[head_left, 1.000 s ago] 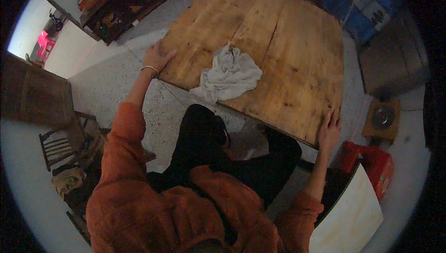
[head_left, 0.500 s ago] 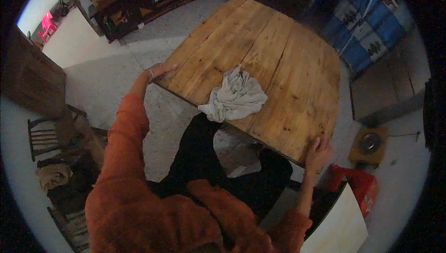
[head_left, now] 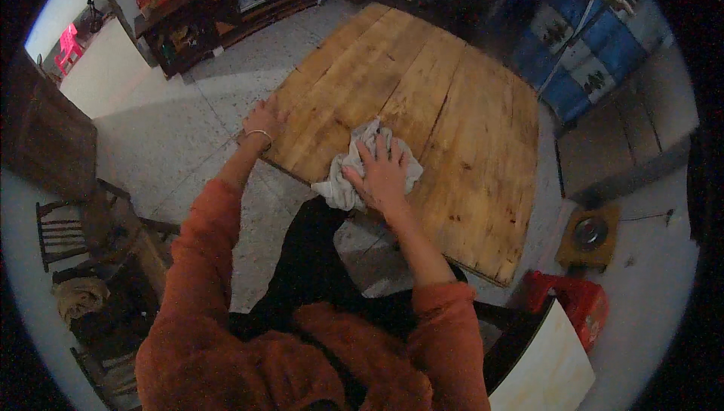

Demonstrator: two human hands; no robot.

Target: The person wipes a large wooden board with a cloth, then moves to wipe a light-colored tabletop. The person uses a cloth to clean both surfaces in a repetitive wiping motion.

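A crumpled white cloth (head_left: 349, 171) lies near the front edge of a square wooden plank table (head_left: 452, 109). My right hand (head_left: 382, 173) rests flat on top of the cloth, fingers spread, pressing it to the boards. My left hand (head_left: 263, 120) grips the table's left front corner; a thin bracelet circles its wrist. Both arms wear orange sleeves.
A dark shelf unit (head_left: 226, 4) stands at the back left. A wooden chair (head_left: 68, 230) is at my left. A red plastic stool (head_left: 573, 302) and a small yellow stand with a metal bowl (head_left: 590, 234) sit right of the table. Blue patterned panels (head_left: 596, 41) lean behind.
My right hand left the table's right front corner and came down on the white cloth. My left hand stayed on the left corner. The view shifted.
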